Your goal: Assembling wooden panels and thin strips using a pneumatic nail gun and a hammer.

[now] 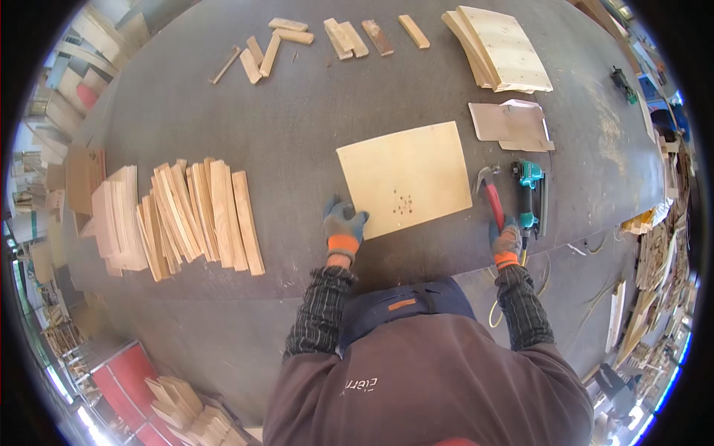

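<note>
A pale wooden board [416, 165] lies flat in front of me, a cluster of small dark spots near its lower middle. My left hand [344, 225], in a grey and orange glove, is at the board's lower left corner, its fingers apart and the thumb by the edge. My right hand [507, 241], gloved alike, is closed round the red handle of a claw hammer [492, 196]. The hammer head points away from me, just right of the board. Beside it on the table lies a teal nail gun [529, 195] with a hose running toward me.
Wood strips [201, 215] and a stack of thin boards [120, 219] lie at the left. Along the far side are short wood pieces [338, 37] and stacked panels [513, 52]. Flattened cardboard [509, 123] sits beyond the nail gun. A yellow hose [497, 308] hangs near the table's front edge.
</note>
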Available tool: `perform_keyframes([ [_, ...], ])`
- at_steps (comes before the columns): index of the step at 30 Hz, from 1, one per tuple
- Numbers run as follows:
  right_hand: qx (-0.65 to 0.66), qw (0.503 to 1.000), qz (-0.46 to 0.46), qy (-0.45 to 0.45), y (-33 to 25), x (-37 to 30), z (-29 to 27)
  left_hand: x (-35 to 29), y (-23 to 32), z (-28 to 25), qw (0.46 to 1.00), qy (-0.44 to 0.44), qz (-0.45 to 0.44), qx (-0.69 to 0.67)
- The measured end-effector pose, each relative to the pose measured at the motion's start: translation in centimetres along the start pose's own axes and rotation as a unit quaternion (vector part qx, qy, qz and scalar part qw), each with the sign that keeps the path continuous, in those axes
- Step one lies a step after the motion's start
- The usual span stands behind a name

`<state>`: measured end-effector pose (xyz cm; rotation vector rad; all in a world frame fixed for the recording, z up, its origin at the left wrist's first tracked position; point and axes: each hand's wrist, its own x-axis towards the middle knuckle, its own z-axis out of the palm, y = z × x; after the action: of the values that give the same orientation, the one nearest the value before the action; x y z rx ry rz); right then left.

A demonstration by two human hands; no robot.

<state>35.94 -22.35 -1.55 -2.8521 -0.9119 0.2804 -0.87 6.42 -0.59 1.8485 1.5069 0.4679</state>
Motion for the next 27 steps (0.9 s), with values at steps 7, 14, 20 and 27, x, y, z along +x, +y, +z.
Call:
perform_keyframes([
  [7,0.107,0.987,-0.101,0.072,-7.6,4.2,-4.9,2.0,-1.7,-2.8,0.893,-0.052,-0.157,-0.419],
  [14,0.271,0.939,-0.199,0.07,-22.9,20.3,-3.7,3.5,-2.6,0.0,0.906,0.024,-0.143,-0.399],
  [20,0.187,0.952,-0.239,-0.029,-39.2,30.8,-1.0,3.7,-0.4,-0.6,0.911,0.028,-0.227,-0.344],
  [27,0.121,0.955,-0.265,0.052,-54.2,38.4,3.5,4.3,0.6,-0.8,0.91,0.026,-0.236,-0.341],
])
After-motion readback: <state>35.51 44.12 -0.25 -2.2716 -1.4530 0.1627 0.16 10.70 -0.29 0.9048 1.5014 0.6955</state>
